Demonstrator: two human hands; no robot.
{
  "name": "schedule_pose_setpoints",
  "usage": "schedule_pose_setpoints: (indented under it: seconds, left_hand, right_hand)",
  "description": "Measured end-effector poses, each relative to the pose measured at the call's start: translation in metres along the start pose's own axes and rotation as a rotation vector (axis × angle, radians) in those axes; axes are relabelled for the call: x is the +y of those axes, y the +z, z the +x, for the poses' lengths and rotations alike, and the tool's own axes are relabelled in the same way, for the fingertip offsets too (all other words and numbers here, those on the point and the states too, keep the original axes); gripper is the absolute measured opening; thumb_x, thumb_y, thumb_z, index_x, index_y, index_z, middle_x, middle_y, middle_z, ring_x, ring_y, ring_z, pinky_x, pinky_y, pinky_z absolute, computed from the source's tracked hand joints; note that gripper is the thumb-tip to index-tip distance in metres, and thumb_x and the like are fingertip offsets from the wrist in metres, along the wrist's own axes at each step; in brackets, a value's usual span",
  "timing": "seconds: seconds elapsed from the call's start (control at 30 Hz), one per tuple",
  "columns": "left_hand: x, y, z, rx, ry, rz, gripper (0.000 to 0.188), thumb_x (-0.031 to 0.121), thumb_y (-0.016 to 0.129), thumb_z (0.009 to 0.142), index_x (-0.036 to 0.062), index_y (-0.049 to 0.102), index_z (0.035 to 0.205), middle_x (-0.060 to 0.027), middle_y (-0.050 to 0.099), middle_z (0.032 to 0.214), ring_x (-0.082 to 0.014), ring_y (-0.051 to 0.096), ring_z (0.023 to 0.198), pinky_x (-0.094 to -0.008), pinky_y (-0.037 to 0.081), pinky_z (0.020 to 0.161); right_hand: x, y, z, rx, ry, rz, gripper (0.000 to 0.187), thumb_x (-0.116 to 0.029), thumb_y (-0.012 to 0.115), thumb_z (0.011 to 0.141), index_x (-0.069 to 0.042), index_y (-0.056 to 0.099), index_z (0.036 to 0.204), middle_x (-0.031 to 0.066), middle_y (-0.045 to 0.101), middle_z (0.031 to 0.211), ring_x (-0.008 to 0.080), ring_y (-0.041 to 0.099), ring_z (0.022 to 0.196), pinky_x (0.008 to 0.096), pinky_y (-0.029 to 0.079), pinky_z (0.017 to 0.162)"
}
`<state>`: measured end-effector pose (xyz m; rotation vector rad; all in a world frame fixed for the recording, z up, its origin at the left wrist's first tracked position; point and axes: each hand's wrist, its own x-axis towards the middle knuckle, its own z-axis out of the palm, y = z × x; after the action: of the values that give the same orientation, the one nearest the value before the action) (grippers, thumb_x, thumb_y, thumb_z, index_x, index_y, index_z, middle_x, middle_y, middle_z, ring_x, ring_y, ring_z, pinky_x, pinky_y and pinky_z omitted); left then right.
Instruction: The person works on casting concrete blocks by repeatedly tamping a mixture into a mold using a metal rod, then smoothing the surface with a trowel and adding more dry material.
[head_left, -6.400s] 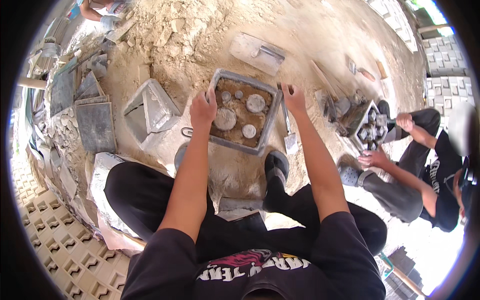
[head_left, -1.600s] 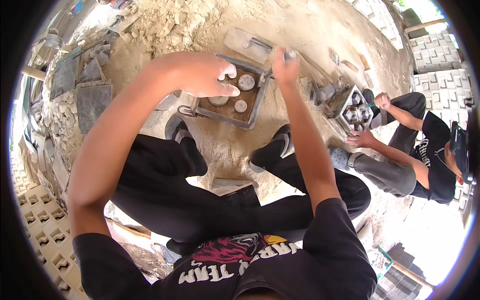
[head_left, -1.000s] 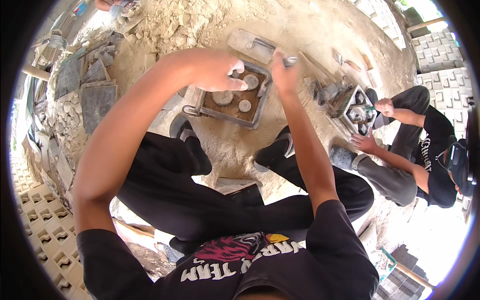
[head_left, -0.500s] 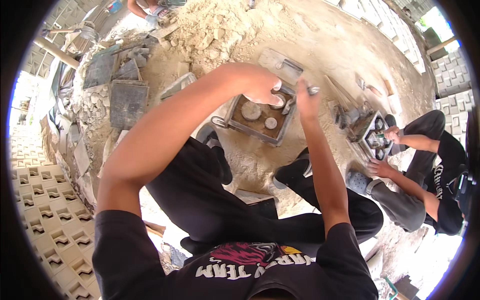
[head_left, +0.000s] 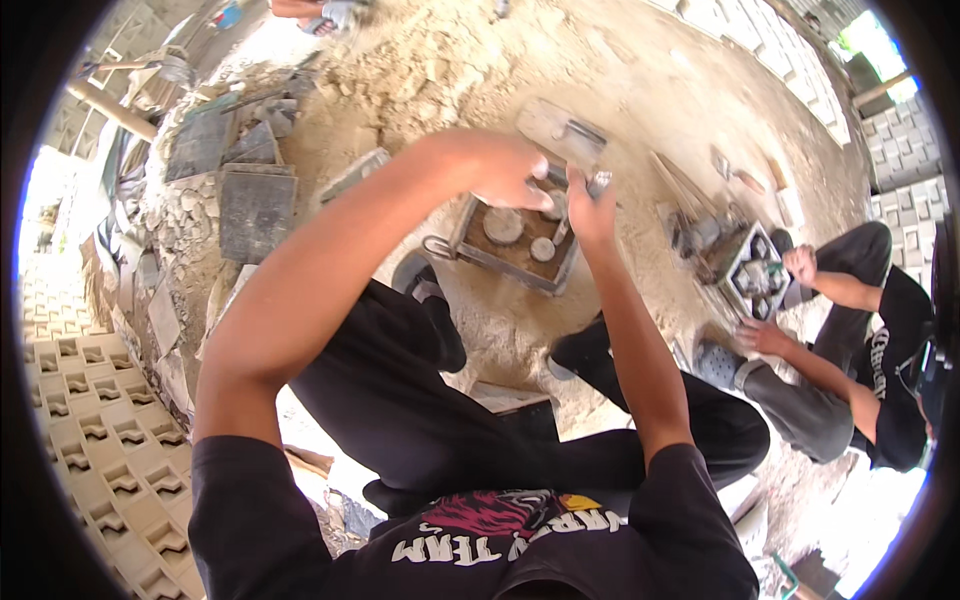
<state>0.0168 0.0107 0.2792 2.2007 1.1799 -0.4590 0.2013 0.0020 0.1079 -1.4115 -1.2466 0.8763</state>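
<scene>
A square metal-framed mould box (head_left: 490, 256) packed with brown sand lies on the ground before me. Round pale discs show in it, a larger disc (head_left: 504, 225) and a smaller disc (head_left: 542, 248). My left hand (head_left: 515, 180) hangs over the far edge of the box, thumb and fingers apart; it partly hides another round piece. My right hand (head_left: 592, 207) is closed around the handle of a small trowel (head_left: 561, 230). The trowel's narrow blade points down over the right side of the box, beside the smaller disc.
A plastering float (head_left: 560, 127) lies beyond the box, near a heap of loose sand (head_left: 430, 75). Dark square plates (head_left: 257, 212) lie at left. To the right, a co-worker (head_left: 850, 330) works at a hexagonal mould (head_left: 752, 275). Patterned blocks (head_left: 110, 440) are stacked at lower left.
My right hand has moved left and slightly down with the trowel, closer to my left hand. The left hand has shifted slightly left. The co-worker's upper hand has moved a little.
</scene>
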Motion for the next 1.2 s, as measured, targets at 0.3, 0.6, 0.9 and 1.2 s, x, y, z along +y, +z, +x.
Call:
schedule_pose_setpoints:
  seconds: [0.3,0.6,0.9,1.2]
  left_hand:
    - [-0.01,-0.002,-0.003,0.078,0.0,0.031,0.064,0.05,0.053,0.091,0.0032,0.048,0.134,-0.0188,0.061,0.122,-0.0306,0.06,0.109,-0.039,0.046,0.093]
    - [-0.005,0.002,0.003,0.062,0.009,0.076,0.066,0.052,0.053,0.091,0.002,0.048,0.133,-0.0175,0.058,0.127,-0.03,0.06,0.111,-0.0387,0.046,0.094]
    - [0.028,-0.012,0.003,0.074,0.025,0.061,0.067,0.054,0.054,0.089,0.0038,0.049,0.133,-0.0202,0.061,0.12,-0.0307,0.061,0.108,-0.0406,0.048,0.09]
    - [0.031,-0.011,0.019,0.135,0.118,0.111,0.067,0.055,0.052,0.09,0.004,0.049,0.134,-0.0207,0.059,0.124,-0.0318,0.061,0.11,-0.0403,0.048,0.092]
  right_hand:
    - [-0.016,-0.014,0.008,0.032,0.198,-0.035,0.036,-0.027,0.061,0.09,0.002,0.062,0.069,0.0034,0.06,0.061,0.0121,0.054,0.059,0.0347,0.043,0.056]
    - [0.008,-0.029,-0.019,-0.02,0.163,0.063,0.037,-0.028,0.06,0.091,-0.001,0.058,0.067,-0.002,0.05,0.057,0.0091,0.044,0.054,0.0303,0.037,0.053]
    - [0.015,-0.036,-0.044,0.023,0.156,-0.029,0.042,-0.03,0.058,0.094,-0.007,0.052,0.059,-0.0043,0.045,0.054,0.0054,0.039,0.05,0.0271,0.03,0.046]
    - [0.024,-0.018,-0.065,0.054,0.166,0.016,0.04,-0.03,0.058,0.095,-0.006,0.054,0.064,-0.0048,0.045,0.056,0.0038,0.04,0.052,0.0265,0.031,0.047]
